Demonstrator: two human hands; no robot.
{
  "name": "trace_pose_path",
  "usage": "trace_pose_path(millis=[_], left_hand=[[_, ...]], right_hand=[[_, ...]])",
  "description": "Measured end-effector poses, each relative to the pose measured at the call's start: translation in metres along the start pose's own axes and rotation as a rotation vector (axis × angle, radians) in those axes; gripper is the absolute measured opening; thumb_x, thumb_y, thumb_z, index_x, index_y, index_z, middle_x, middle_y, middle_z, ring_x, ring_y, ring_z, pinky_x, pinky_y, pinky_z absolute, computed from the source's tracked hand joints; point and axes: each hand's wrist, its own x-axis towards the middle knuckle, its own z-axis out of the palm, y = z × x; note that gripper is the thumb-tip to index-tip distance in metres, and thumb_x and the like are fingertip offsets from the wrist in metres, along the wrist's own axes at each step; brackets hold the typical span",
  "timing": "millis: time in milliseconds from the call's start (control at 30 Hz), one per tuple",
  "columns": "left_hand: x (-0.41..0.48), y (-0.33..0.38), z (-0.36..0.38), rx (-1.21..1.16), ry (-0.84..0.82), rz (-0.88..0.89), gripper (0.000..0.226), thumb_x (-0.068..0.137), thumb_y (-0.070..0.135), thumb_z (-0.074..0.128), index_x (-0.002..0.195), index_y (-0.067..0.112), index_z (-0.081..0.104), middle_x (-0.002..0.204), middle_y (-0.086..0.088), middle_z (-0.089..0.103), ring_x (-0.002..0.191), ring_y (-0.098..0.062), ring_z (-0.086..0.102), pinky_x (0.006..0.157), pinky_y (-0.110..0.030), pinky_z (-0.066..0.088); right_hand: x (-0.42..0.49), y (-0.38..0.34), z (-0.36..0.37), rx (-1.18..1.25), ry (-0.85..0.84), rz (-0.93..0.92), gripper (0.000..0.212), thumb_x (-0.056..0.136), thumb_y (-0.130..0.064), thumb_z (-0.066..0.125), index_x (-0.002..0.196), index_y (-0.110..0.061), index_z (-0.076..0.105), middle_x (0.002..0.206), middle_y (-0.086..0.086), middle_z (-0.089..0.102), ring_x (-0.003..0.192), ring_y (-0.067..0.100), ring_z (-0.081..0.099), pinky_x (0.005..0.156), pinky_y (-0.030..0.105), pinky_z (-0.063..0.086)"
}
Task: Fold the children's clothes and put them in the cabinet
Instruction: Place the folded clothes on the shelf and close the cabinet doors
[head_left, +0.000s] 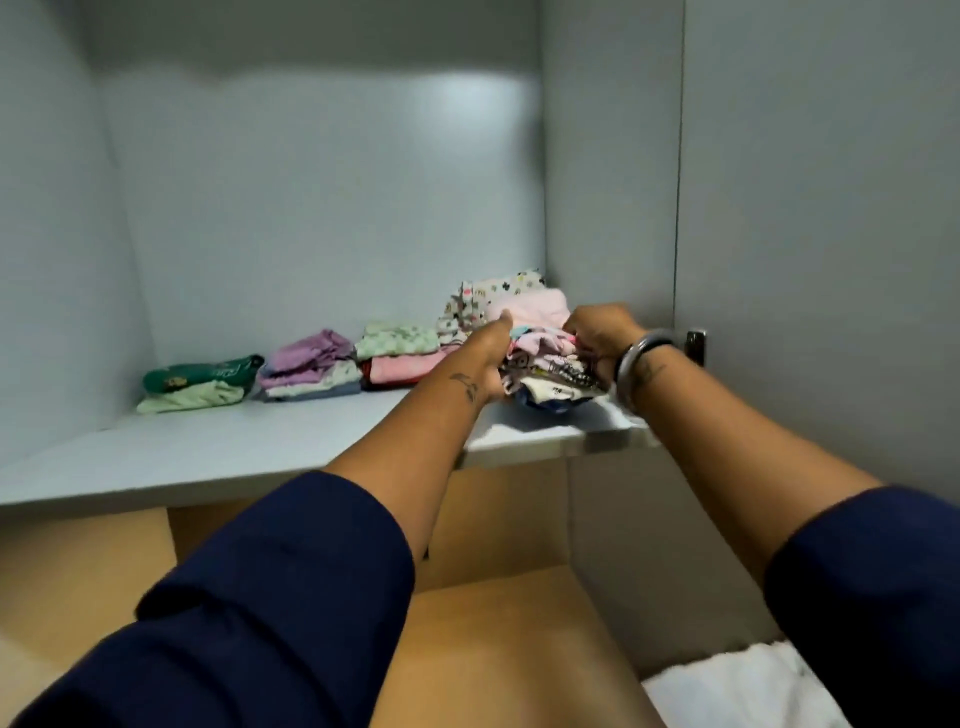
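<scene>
A stack of folded children's clothes (545, 371) in pink, white and blue rests at the right end of the grey cabinet shelf (218, 457). My left hand (485, 358) presses against the stack's left side and my right hand (602, 338) grips its right side. Behind the stack lies a folded white spotted garment with a pink piece (498, 296) on top. Further left along the shelf sit three more folded piles: a green and pink pile (400, 356), a purple pile (311, 366) and a dark green pile (200, 384).
The cabinet's grey side wall (608, 182) stands close to my right hand, with a metal hinge (696, 345) beside my wrist. Below the shelf is a tan wooden compartment (493, 649). White cloth (737, 691) shows at the lower right.
</scene>
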Motion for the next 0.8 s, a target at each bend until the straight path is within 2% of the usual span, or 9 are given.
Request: trace_pose_path(millis=[100,167,267,333,433,500,633,733,800], left_hand=[[0.049,-0.008,0.007,0.082,0.014,-0.088,0.051,0.103,0.038,0.032,0.132,0.003,0.054,0.133,-0.019,0.06,0.118,-0.036,0.058,0.101,-0.055,0.045],[0.071,-0.014,0.011,0.092,0.085,-0.065,0.043,0.102,0.027,0.034,0.129,0.003,0.057,0.125,-0.015,0.066,0.109,-0.034,0.065,0.092,-0.05,0.052],[0.095,-0.018,0.02,0.119,0.177,0.024,0.032,0.099,0.012,0.033,0.091,0.002,0.063,0.065,-0.007,0.073,0.046,-0.02,0.066,0.042,-0.024,0.052],[0.101,-0.018,0.024,0.135,0.204,0.047,0.035,0.098,0.007,0.03,0.075,0.005,0.056,0.047,-0.006,0.063,0.026,-0.017,0.054,0.029,-0.017,0.041],[0.108,-0.019,0.024,0.117,0.206,0.037,0.034,0.098,0.012,0.033,0.074,0.006,0.056,0.053,-0.007,0.062,0.034,-0.02,0.055,0.032,-0.017,0.043],[0.113,-0.02,0.023,0.088,0.204,0.031,0.034,0.098,0.017,0.038,0.071,0.005,0.056,0.054,-0.009,0.064,0.048,-0.022,0.056,0.05,-0.022,0.049],[0.1,-0.019,0.019,0.016,0.186,0.067,0.039,0.09,0.034,0.051,0.108,0.001,0.063,0.106,-0.016,0.07,0.093,-0.029,0.067,0.092,-0.038,0.052],[0.069,-0.014,0.006,-0.04,0.186,0.094,0.042,0.097,0.043,0.038,0.113,0.009,0.056,0.09,-0.004,0.072,0.076,-0.018,0.07,0.063,-0.024,0.054],[0.04,-0.012,-0.01,0.041,0.333,0.185,0.044,0.101,0.044,0.033,0.121,0.01,0.052,0.113,-0.003,0.066,0.095,-0.024,0.065,0.073,-0.026,0.049]], right_hand=[[0.047,0.018,0.014,-0.164,0.034,-0.017,0.019,0.086,-0.007,0.055,0.103,-0.003,0.063,0.109,0.017,0.064,0.093,0.028,0.065,0.069,0.026,0.043],[0.062,0.031,0.02,-0.264,0.142,-0.047,0.025,0.078,-0.01,0.058,0.1,0.001,0.063,0.112,0.019,0.068,0.097,0.035,0.065,0.07,0.027,0.042],[0.078,0.044,0.028,-0.369,0.134,-0.077,0.023,0.074,-0.015,0.056,0.093,-0.005,0.063,0.107,0.02,0.07,0.091,0.037,0.067,0.067,0.03,0.045],[0.088,0.049,0.03,-0.452,0.114,-0.086,0.03,0.074,-0.015,0.055,0.1,-0.004,0.064,0.111,0.021,0.069,0.095,0.038,0.066,0.069,0.03,0.045],[0.095,0.049,0.032,-0.615,0.056,-0.154,0.029,0.08,-0.014,0.054,0.106,-0.004,0.064,0.115,0.02,0.067,0.096,0.037,0.064,0.07,0.029,0.043],[0.097,0.046,0.034,-0.793,0.003,-0.22,0.031,0.082,-0.015,0.052,0.11,-0.007,0.063,0.117,0.017,0.067,0.096,0.035,0.062,0.073,0.031,0.044],[0.087,0.033,0.039,-1.146,0.132,-0.375,0.036,0.083,-0.02,0.049,0.115,-0.008,0.06,0.125,0.019,0.059,0.117,0.038,0.049,0.092,0.041,0.043],[0.059,0.012,0.04,-1.076,0.266,-0.447,0.035,0.082,-0.02,0.05,0.114,-0.008,0.061,0.125,0.018,0.057,0.117,0.038,0.045,0.095,0.044,0.039],[0.027,-0.005,0.044,-0.988,0.261,-0.523,0.035,0.081,-0.02,0.051,0.111,-0.005,0.061,0.123,0.019,0.057,0.117,0.039,0.046,0.094,0.045,0.039]])
